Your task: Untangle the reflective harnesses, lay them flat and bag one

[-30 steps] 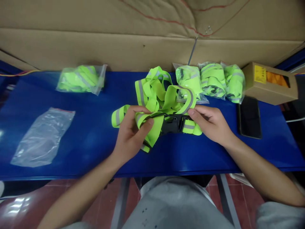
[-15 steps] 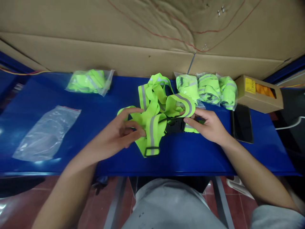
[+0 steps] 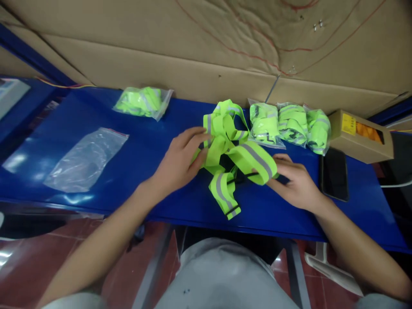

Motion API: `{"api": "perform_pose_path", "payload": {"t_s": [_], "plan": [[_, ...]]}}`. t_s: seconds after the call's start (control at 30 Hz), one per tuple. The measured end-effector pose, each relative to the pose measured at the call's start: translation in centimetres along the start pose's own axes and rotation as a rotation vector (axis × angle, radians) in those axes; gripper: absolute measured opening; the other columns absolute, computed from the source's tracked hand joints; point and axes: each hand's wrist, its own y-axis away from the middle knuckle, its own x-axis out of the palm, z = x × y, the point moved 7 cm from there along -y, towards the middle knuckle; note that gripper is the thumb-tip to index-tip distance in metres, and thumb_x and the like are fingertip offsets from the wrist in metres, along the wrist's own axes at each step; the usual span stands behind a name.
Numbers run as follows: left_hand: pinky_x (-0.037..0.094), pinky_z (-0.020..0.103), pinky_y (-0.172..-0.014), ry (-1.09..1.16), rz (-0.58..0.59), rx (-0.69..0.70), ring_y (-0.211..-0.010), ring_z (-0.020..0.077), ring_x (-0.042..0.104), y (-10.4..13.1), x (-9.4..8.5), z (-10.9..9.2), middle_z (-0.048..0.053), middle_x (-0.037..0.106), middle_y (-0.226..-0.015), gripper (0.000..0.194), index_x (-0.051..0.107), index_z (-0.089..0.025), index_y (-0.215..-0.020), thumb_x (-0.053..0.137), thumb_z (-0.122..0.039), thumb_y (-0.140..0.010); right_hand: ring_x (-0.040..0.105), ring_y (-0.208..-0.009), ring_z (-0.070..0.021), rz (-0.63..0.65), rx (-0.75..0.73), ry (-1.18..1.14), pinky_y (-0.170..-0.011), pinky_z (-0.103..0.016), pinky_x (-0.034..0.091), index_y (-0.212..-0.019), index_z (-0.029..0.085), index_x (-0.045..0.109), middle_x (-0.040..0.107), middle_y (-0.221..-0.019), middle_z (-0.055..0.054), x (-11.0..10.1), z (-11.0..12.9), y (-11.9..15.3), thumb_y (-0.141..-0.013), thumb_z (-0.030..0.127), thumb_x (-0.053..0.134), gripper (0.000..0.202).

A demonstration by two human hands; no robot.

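Note:
A loose heap of neon yellow-green reflective strap with a grey stripe lies on the blue table between my hands. My left hand is at its left side, fingers and thumb bent around part of the strap; their exact hold is partly hidden. My right hand pinches the right end of a wide strap loop and holds it above the table. One strap end with a black slide buckle hangs toward the table's front edge. Dark parts beneath the loop are mostly covered.
A flat clear zip bag lies at left. One bagged strap bundle sits behind it, and three more bagged bundles stand at the back right. Beside them are a cardboard box and a black phone. Cardboard lines the back.
My left hand has moved up along the heap's left side, away from the buckled end. My right hand has drawn the strap loop lower and toward me. The view has shifted a little.

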Motion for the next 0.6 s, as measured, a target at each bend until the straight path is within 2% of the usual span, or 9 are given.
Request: {"api": "perform_pose_path", "payload": {"t_s": [0.07, 0.17, 0.27, 0.33, 0.47, 0.53, 0.6], "plan": [[0.042, 0.056, -0.122, -0.034, 0.077, -0.003, -0.152, 0.0345, 0.047, -2.7, 1.3, 1.0, 0.020, 0.051, -0.160, 0.045, 0.053, -0.019, -0.149, 0.048, -0.037, -0.108, 0.078, -0.093, -0.0204, 0.039, -0.074, 0.051, -0.107, -0.045, 0.049, -0.110, 0.026, 0.073, 0.083, -0.105, -0.004, 0.5, 1.2, 0.9, -0.098, 0.013, 0.063, 0.020], [0.040, 0.061, -0.121, -0.050, 0.190, -0.067, -0.150, 0.0397, 0.048, -6.1, 3.5, 2.4, 0.019, 0.045, -0.166, 0.062, 0.047, -0.021, -0.157, 0.052, -0.053, -0.105, 0.078, -0.108, -0.0226, 0.095, -0.121, 0.109, -0.115, -0.049, 0.043, -0.118, 0.025, 0.068, 0.082, -0.115, -0.007, 1.5, 2.8, 2.2, -0.099, 0.010, 0.059, 0.027], [0.043, 0.065, -0.116, -0.051, 0.253, -0.175, -0.142, 0.0436, 0.054, -8.0, 5.3, 4.0, 0.019, 0.052, -0.160, 0.076, 0.047, -0.021, -0.158, 0.063, -0.062, -0.096, 0.078, -0.109, -0.0222, 0.109, -0.196, 0.163, -0.115, -0.049, 0.041, -0.114, 0.022, 0.067, 0.082, -0.110, -0.007, 2.3, 4.5, 3.4, -0.100, 0.006, 0.053, 0.026], [0.046, 0.061, -0.114, -0.043, 0.255, -0.202, -0.135, 0.0409, 0.060, -8.6, 5.8, 5.2, 0.018, 0.062, -0.150, 0.070, 0.055, -0.019, -0.151, 0.070, -0.053, -0.091, 0.078, -0.106, -0.0212, 0.098, -0.250, 0.213, -0.114, -0.048, 0.041, -0.112, 0.020, 0.068, 0.082, -0.104, -0.006, 2.7, 5.4, 4.2, -0.101, 0.004, 0.051, 0.026], [0.057, 0.043, -0.099, -0.018, 0.187, -0.228, -0.108, 0.0273, 0.073, -9.4, 4.9, 7.7, 0.009, 0.079, -0.116, 0.036, 0.071, -0.022, -0.124, 0.060, -0.021, -0.090, 0.078, -0.105, -0.0198, 0.063, -0.322, 0.324, -0.109, -0.047, 0.046, -0.106, 0.021, 0.071, 0.083, -0.099, -0.004, 3.1, 6.0, 5.5, -0.104, 0.006, 0.053, 0.024], [0.058, 0.040, -0.092, -0.022, 0.112, -0.243, -0.096, 0.0242, 0.073, -9.5, 3.4, 8.2, 0.007, 0.080, -0.104, 0.030, 0.075, -0.022, -0.112, 0.055, -0.016, -0.090, 0.077, -0.107, -0.0203, 0.061, -0.345, 0.357, -0.107, -0.047, 0.047, -0.105, 0.021, 0.072, 0.083, -0.100, -0.005, 3.2, 5.8, 5.9, -0.105, 0.007, 0.053, 0.023], [0.057, 0.037, -0.088, -0.023, -0.006, -0.224, -0.090, 0.0220, 0.072, -9.0, 1.4, 7.3, 0.008, 0.079, -0.101, 0.024, 0.076, -0.019, -0.106, 0.055, -0.017, -0.093, 0.077, -0.108, -0.0214, 0.070, -0.341, 0.348, -0.109, -0.048, 0.046, -0.106, 0.020, 0.071, 0.082, -0.103, -0.007, 3.3, 5.5, 6.0, -0.106, 0.008, 0.051, 0.024]]}}
